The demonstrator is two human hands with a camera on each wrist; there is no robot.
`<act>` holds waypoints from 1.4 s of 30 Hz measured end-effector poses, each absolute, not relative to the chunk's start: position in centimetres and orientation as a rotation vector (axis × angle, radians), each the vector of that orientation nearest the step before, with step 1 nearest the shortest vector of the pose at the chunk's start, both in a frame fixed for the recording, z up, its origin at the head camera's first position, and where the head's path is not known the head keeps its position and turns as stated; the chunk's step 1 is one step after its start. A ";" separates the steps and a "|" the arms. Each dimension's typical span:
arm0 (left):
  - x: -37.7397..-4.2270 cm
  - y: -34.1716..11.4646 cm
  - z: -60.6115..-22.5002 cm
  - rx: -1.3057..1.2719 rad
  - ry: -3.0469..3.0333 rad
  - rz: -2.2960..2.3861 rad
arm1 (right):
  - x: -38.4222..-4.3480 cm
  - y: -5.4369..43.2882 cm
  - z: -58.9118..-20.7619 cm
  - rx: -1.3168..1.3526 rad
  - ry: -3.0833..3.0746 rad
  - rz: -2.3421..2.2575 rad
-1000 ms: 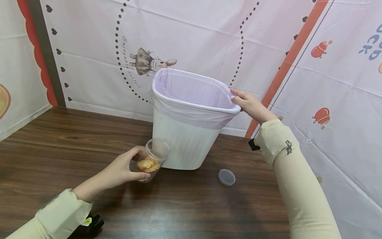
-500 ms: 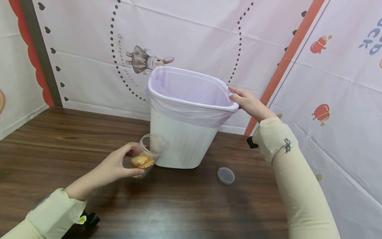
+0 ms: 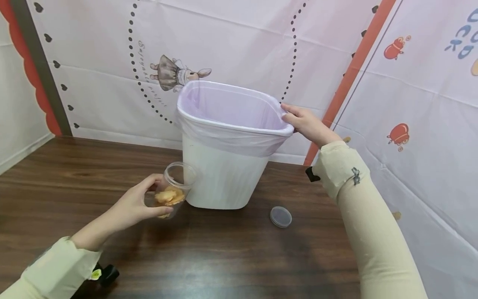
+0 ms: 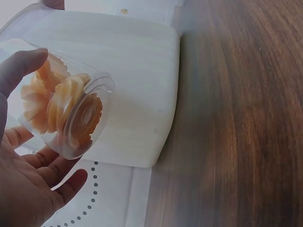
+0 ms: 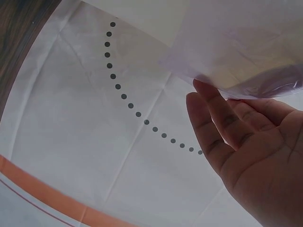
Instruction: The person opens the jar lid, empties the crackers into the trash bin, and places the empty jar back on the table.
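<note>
My left hand grips a clear plastic jar round its side, thumb on one side and fingers on the other. The jar is lidless and tilted, its mouth toward the bin, just in front of the bin's left side. Ruffled yellow chips lie in its lower part, well seen in the left wrist view. My right hand holds the right rim of a white trash bin, over its pale purple liner bag. In the right wrist view the fingers lie against the bag's outside; the thumb is hidden.
A round, clear lid lies on the dark wooden table, right of the bin's base. Printed white cloth hangs close behind the bin, and another cloth wall stands beside my right arm.
The head view has shifted slightly, so the scene slides left and up. My left hand has drawn the jar a little left relative to the bin. My right hand keeps its hold on the rim.
</note>
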State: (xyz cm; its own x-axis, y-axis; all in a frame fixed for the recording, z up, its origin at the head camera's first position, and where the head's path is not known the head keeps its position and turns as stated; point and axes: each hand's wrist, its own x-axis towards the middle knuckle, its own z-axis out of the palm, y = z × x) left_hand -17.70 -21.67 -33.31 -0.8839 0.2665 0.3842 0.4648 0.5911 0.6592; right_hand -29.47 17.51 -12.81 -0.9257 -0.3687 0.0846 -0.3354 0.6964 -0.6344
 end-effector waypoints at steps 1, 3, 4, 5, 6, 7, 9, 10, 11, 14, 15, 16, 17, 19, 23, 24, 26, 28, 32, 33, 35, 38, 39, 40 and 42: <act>-17.7 -21.7 -33.3 -0.598 -2.581 -1.170 | -29.5 17.5 -12.8 -0.591 2.851 -1.048; -17.7 -21.8 -33.2 -0.582 -2.588 -1.154 | -29.6 17.4 -12.8 -0.586 2.857 -1.041; -17.7 -21.8 -33.2 -0.577 -2.591 -1.148 | -29.6 17.4 -12.8 -0.585 2.858 -1.038; -17.7 -21.9 -33.2 -0.571 -2.592 -1.141 | -29.6 17.4 -12.8 -0.588 2.859 -1.033; -17.7 -21.9 -33.3 -0.560 -2.595 -1.132 | -29.6 17.4 -12.8 -0.590 2.858 -1.031; -17.8 -22.0 -33.3 -0.558 -2.596 -1.124 | -29.7 17.4 -12.8 -0.592 2.857 -1.031; -17.9 -22.1 -33.2 -0.556 -2.593 -1.117 | -29.7 17.4 -12.8 -0.595 2.856 -1.029; -18.0 -22.2 -33.2 -0.557 -2.593 -1.109 | -29.7 17.5 -12.8 -0.597 2.856 -1.029; -18.1 -22.3 -33.1 -0.559 -2.594 -1.098 | -29.8 17.5 -12.8 -0.599 2.856 -1.031; -18.3 -22.7 -32.7 -0.570 -2.597 -1.080 | -29.8 17.5 -12.7 -0.603 2.857 -1.027; -18.4 -22.9 -32.5 -0.568 -2.604 -1.071 | -29.7 17.5 -12.7 -0.603 2.856 -1.028; -18.5 -23.0 -32.4 -0.570 -2.610 -1.065 | -29.7 17.6 -12.7 -0.603 2.856 -1.027; -18.5 -23.2 -32.2 -0.571 -2.615 -1.068 | -29.7 17.6 -12.7 -0.602 2.855 -1.026; -18.6 -23.4 -31.8 -0.560 -2.635 -1.074 | -29.6 17.7 -12.7 -0.603 2.851 -1.030; -18.8 -23.9 -31.3 -0.529 -2.665 -1.085 | -29.4 17.7 -12.8 -0.616 2.862 -1.020; -18.8 -24.0 -31.3 -0.520 -2.670 -1.081 | -29.4 17.7 -12.8 -0.622 2.864 -1.020; -18.8 -24.1 -31.3 -0.512 -2.674 -1.075 | -29.5 17.6 -12.8 -0.634 2.867 -1.012; -18.7 -24.2 -31.3 -0.512 -2.675 -1.069 | -29.6 17.5 -12.9 -0.641 2.866 -1.013; -18.8 -24.3 -31.4 -0.518 -2.678 -1.070 | -29.6 17.5 -13.0 -0.636 2.861 -1.027; -18.8 -24.3 -31.4 -0.516 -2.679 -1.069 | -29.6 17.5 -13.0 -0.635 2.860 -1.032; -18.9 -24.4 -31.4 -0.512 -2.681 -1.061 | -29.6 17.5 -13.0 -0.636 2.856 -1.040; -18.9 -24.5 -31.1 -0.502 -2.681 -1.015 | -29.6 17.6 -13.0 -0.640 2.849 -1.041; -19.0 -24.6 -31.0 -0.507 -2.678 -1.000 | -29.6 17.6 -12.9 -0.638 2.849 -1.038; -19.0 -24.7 -30.9 -0.503 -2.677 -0.986 | -29.6 17.6 -12.9 -0.634 2.850 -1.032; -19.1 -24.9 -30.7 -0.496 -2.677 -0.966 | -29.6 17.6 -12.8 -0.627 2.853 -1.022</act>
